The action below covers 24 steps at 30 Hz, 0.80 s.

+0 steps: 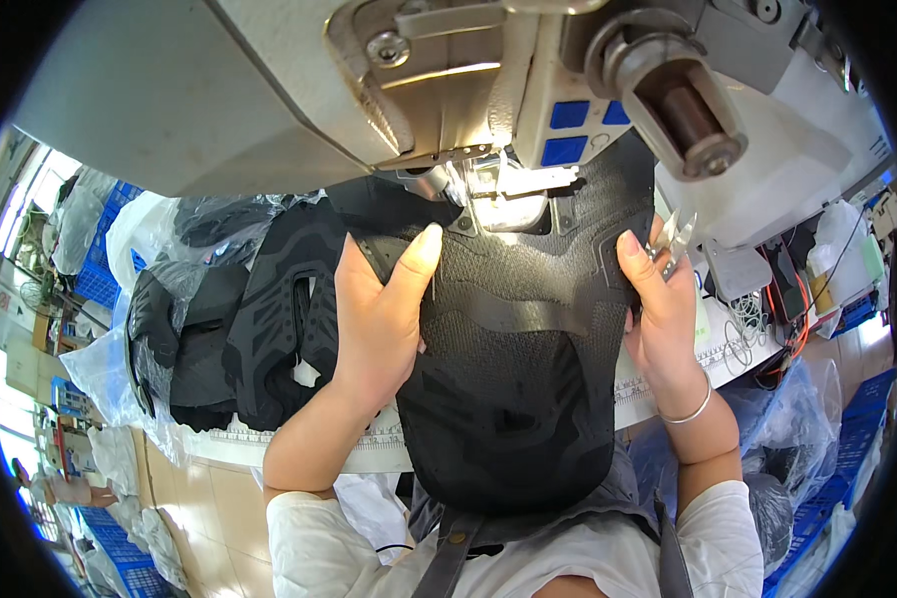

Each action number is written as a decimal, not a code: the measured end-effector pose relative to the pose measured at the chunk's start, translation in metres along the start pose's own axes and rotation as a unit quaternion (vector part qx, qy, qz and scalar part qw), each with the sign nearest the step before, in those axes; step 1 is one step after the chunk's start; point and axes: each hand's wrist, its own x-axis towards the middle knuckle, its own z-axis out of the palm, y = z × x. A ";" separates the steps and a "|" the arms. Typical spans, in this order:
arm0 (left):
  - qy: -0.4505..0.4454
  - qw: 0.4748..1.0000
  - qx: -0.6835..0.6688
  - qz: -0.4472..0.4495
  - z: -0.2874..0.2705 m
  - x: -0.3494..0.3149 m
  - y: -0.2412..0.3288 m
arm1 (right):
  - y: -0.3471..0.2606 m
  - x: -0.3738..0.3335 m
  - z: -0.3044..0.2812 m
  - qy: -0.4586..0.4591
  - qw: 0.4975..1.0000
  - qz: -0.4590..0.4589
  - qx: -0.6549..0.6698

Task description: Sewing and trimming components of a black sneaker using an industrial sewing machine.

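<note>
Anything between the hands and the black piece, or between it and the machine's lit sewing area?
Nothing visible: the left hand and right hand hold the black piece, which runs up to the lit sewing area, where glare hides detail. Silver snips by the right thumb sit aside.

Table [374, 453]: white, ruler marks along one edge
Floor [214, 498]: pale shiny tiles, below the table
Windows [60, 167]: white with glare, left of the table
Crates [872, 409]: blue, either side of the table
</note>
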 end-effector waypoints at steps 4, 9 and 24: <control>0.012 0.999 -0.033 0.002 0.000 0.010 0.000 | 0.000 0.009 -0.002 -0.019 1.000 0.014 0.005; 0.001 0.997 0.000 -0.072 -0.014 0.026 0.006 | -0.004 0.013 0.005 -0.010 1.000 0.002 0.006; -0.103 0.990 0.040 -0.088 -0.027 0.062 0.017 | 0.002 0.011 0.004 0.008 1.000 0.014 0.008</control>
